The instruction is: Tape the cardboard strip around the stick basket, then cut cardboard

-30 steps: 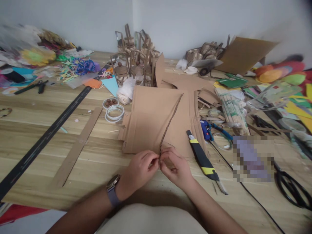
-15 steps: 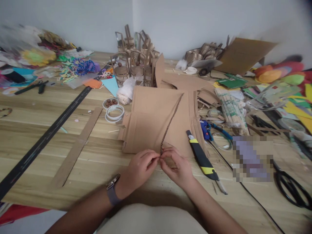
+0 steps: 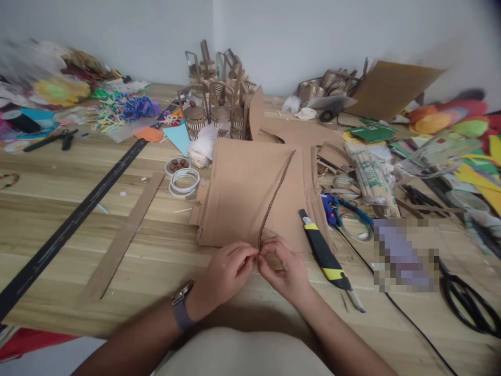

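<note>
A thin cardboard strip [image 3: 274,194] with its corrugated edge showing runs from my fingertips toward the far side, over a flat brown cardboard sheet [image 3: 238,183]. My left hand [image 3: 231,266] pinches the strip's near end between thumb and fingers. Right beside it, my right hand [image 3: 284,265] pinches the same end, its fingertips almost touching the left ones. The exact grip is partly hidden by the fingers. To the right of the hands lies a black and yellow utility knife [image 3: 325,253], its blade pointing toward me.
On the left lie a long black ruler [image 3: 78,222] and a flat cardboard piece [image 3: 125,235]. White tape rolls [image 3: 183,183] and several small woven baskets [image 3: 195,117] stand behind. Black scissors [image 3: 469,303], a blue glue gun [image 3: 331,208] and packed sticks [image 3: 371,175] are at right.
Both hands stay pinched at the strip's near end, shifted very slightly right and toward me. Everything else looks the same.
</note>
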`<action>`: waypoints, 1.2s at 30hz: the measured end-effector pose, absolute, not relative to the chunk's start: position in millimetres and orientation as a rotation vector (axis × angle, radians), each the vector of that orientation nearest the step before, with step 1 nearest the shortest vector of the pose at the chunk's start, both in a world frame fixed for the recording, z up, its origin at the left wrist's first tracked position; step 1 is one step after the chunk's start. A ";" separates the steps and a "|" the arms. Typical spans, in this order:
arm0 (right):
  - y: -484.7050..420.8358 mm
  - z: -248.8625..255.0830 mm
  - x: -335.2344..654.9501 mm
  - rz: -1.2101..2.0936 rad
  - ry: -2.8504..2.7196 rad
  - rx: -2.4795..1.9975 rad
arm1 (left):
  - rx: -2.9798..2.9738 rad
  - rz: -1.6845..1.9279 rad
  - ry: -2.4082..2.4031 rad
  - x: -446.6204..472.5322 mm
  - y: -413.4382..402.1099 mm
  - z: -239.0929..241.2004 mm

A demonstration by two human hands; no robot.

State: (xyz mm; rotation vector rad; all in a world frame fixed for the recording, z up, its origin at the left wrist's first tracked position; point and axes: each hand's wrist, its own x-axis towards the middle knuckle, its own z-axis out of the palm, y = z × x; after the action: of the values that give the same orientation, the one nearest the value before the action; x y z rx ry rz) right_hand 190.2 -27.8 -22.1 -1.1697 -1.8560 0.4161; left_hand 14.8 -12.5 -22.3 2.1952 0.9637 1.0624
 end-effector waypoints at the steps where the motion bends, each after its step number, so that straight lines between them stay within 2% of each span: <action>1: -27.7 -21.1 189.9 0.427 -1.851 -1.164 | 2.194 1.061 0.963 15.1 -12.6 -21.8; 17: -20.8 -14.9 195.4 0.711 -1.836 -1.089 | 2.230 1.078 0.931 9.4 -5.5 -18.7; 31: -19.9 -14.4 197.8 0.644 -1.958 -1.012 | 1.974 0.888 0.917 7.0 -0.2 -11.5; 36: -20.8 -19.8 196.1 0.612 -1.950 -1.024 | 2.063 0.940 0.907 7.8 -2.0 -16.4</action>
State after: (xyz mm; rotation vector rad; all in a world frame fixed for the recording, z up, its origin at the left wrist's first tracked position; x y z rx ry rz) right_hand 196.1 -20.8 -19.8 -1.0243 -1.9497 0.6125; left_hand 7.8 -2.0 -16.4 2.0626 0.9072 0.9395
